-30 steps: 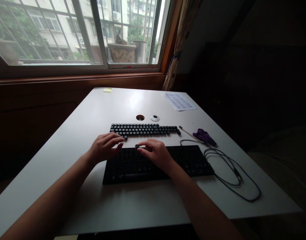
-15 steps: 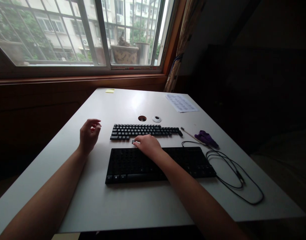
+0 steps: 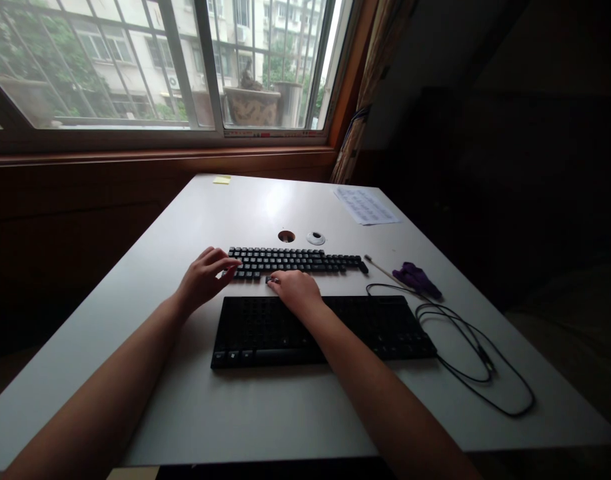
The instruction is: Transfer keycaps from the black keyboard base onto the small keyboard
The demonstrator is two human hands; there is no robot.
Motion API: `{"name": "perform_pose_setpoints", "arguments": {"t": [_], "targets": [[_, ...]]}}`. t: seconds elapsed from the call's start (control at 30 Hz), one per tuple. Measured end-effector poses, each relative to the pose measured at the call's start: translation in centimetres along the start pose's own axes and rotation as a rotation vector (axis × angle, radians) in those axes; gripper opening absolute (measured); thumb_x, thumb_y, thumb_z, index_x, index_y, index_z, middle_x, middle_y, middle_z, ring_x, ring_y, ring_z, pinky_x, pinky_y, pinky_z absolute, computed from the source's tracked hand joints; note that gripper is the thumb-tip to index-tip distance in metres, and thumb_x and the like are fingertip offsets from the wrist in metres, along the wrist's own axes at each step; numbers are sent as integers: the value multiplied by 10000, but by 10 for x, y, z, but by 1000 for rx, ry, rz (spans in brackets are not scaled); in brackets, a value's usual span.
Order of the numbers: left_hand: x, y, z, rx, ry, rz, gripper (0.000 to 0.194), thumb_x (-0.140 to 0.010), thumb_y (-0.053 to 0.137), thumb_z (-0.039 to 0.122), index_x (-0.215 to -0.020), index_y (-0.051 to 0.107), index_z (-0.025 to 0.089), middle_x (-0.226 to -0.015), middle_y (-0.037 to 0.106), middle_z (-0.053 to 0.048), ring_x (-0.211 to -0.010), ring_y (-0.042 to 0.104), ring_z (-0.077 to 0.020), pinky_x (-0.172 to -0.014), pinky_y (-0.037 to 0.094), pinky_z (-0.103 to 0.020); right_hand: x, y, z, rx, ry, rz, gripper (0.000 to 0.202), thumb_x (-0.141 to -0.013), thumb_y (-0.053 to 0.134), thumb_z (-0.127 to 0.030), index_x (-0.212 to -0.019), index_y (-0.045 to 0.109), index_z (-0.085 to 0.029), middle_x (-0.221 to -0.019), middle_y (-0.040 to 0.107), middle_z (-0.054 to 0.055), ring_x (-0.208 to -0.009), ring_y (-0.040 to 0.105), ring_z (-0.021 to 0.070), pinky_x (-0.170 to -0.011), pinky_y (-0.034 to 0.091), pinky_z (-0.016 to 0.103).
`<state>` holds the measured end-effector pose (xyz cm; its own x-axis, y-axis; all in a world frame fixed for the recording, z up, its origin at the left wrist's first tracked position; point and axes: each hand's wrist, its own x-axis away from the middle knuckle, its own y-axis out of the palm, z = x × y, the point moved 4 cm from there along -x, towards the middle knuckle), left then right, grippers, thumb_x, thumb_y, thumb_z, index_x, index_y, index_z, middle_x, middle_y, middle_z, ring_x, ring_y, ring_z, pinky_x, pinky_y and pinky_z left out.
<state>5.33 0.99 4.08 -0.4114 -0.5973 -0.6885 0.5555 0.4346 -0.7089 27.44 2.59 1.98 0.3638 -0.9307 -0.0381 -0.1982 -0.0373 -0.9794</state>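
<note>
Keycaps point(image 3: 285, 260), small black blocks, lie in straight rows at the centre of the frame on a smooth white tabletop point(image 3: 210, 417). Just below those rows, the right hand point(image 3: 300, 288) pinches a single squarish keycap point(image 3: 268, 280); the left hand point(image 3: 204, 275) curves by their left end, its grip impossible to tell. Flat and oblong, the black keyboard point(image 3: 385, 327) fills lower centre, its thin cable point(image 3: 485, 357) looping at right.

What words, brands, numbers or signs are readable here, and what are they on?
No words, brands or numbers are legible.
Keyboard: one bottom-row key seems to show a Windows-style logo; other markings are too small.
Loose keycaps: markings too small.
Paper sheets: print blurred.
Window frame: red marks, unreadable.
</note>
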Motion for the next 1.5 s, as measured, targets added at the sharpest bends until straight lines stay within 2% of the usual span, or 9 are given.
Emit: {"name": "perform_pose_setpoints", "arguments": {"t": [0.2, 0.43, 0.53, 0.8, 1.5], "targets": [[-2, 16, 15, -89, 150, -127, 255, -871, 604, 212, -1102, 694, 271, -930, 600, -66, -812, 526, -184, -672, 496, -295, 0, -2, -2, 1, 20, -18, 350, -947, 477, -512, -1164, 675, -321, -1062, 737, 45, -970, 680, 224, -832, 474, 315], [-2, 21, 18, -141, 165, -216, 323, -880, 607, 256, -1193, 665, 306, -977, 565, -74, -844, 500, -210, -710, 491, -337, 11, -5, 0, -64, -27, 84, 342, -935, 524, -451, -1243, 618, -338, -1119, 722, 24, -989, 672, 221, -842, 478, 311], [-3, 20, 21, -143, 165, -242, 322, -889, 598, 273, -1203, 664, 301, -961, 556, -73, -852, 501, -215, -727, 488, -345, 16, -7, -1, -73, -61, 82, 331, -943, 505, -402, -1249, 621, -352, -1148, 711, 12, -1010, 661, 207, -865, 471, 306], [-7, 22, 25, -193, 196, -281, 318, -915, 558, 282, -1213, 667, 263, -930, 543, -75, -847, 501, -208, -748, 485, -348, 20, -11, -7, -38, -101, 35, 359, -937, 472, -372, -1265, 618, -381, -1109, 715, 1, -937, 670, 206, -796, 485, 303], [-7, 22, 26, -217, 191, -324, 326, -921, 539, 264, -1223, 661, 265, -937, 548, -73, -856, 488, -212, -771, 471, -351, 15, -6, -13, 14, -100, -1, 399, -949, 428, -370, -1333, 530, -404, -1147, 688, 5, -949, 659, 206, -786, 475, 311]]}}
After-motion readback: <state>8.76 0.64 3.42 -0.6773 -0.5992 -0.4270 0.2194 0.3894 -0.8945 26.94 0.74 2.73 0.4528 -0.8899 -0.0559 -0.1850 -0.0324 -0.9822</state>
